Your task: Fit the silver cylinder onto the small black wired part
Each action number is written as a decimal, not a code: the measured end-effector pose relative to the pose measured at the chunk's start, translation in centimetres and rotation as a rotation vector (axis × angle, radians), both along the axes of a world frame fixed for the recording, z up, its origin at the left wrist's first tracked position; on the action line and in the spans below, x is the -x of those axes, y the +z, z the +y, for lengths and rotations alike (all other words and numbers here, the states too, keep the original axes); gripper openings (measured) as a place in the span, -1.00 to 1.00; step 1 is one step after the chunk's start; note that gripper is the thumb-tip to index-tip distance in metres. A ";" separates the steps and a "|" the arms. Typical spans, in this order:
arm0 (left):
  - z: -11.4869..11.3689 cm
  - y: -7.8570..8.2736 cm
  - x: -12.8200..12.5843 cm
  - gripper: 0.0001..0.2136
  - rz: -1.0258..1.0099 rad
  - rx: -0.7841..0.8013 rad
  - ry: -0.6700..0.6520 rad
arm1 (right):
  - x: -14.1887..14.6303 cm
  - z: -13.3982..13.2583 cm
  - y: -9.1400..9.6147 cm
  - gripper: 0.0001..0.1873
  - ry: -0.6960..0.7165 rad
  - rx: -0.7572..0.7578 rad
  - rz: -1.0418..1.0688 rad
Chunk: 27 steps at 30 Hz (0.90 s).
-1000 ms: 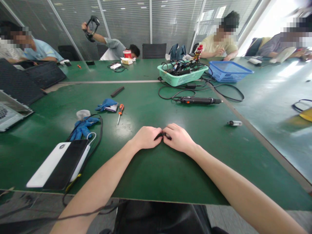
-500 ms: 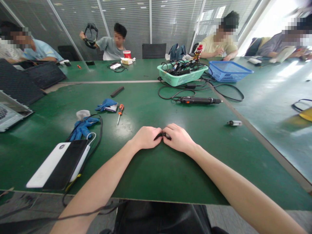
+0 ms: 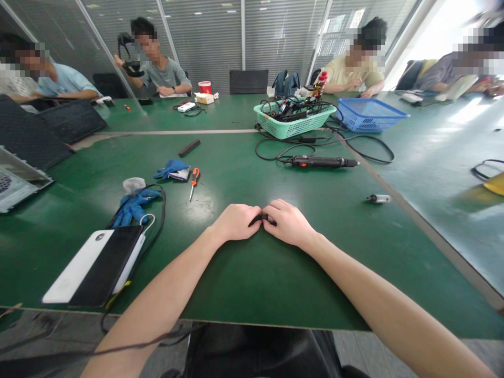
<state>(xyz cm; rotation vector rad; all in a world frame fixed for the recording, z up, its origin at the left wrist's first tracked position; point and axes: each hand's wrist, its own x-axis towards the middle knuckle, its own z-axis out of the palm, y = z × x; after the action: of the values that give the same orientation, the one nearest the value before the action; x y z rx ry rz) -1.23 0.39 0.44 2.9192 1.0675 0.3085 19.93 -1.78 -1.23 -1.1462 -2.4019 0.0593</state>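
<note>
My left hand (image 3: pixel 238 221) and my right hand (image 3: pixel 288 222) meet at the middle of the green table (image 3: pixel 268 283), thumbs almost touching. Both are closed around a small dark object (image 3: pixel 255 219); its shape is mostly covered by my fingers, so I cannot tell its kind. The end on the right-hand side looks partly metallic or glossy. Beyond my left hand lies an orange-handled screwdriver (image 3: pixel 194 181). Past my right hand lies a black electric screwdriver (image 3: pixel 323 162) with its cord, and farther right a small silver cylindrical part (image 3: pixel 378 199).
At left are a white-and-black slab-like device (image 3: pixel 84 273), blue gloves (image 3: pixel 134 206) and a black cable. A dark bar (image 3: pixel 189 148) lies farther back. A green basket (image 3: pixel 291 127) full of cables and a blue basket (image 3: pixel 372 118) stand beyond. Several people sit around the table.
My hands and the dark object stay in place. Across the table, a person in grey has straightened up and shifted left, lowering a black headset-like item slightly.
</note>
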 end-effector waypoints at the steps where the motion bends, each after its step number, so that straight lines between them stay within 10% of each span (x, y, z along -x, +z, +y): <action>1: 0.0 0.0 0.0 -0.84 0.000 -0.001 0.000 | 0.0 0.0 0.0 -0.98 0.001 -0.001 0.001; 27: 0.1 -0.3 0.1 -0.85 -0.014 -0.019 -0.011 | 0.0 0.0 0.0 -0.98 0.009 -0.041 -0.019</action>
<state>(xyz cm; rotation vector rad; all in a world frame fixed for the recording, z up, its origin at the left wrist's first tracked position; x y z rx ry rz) -1.29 0.52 0.14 2.9339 1.0522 0.3402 19.90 -1.77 -1.20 -1.1225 -2.4139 0.0018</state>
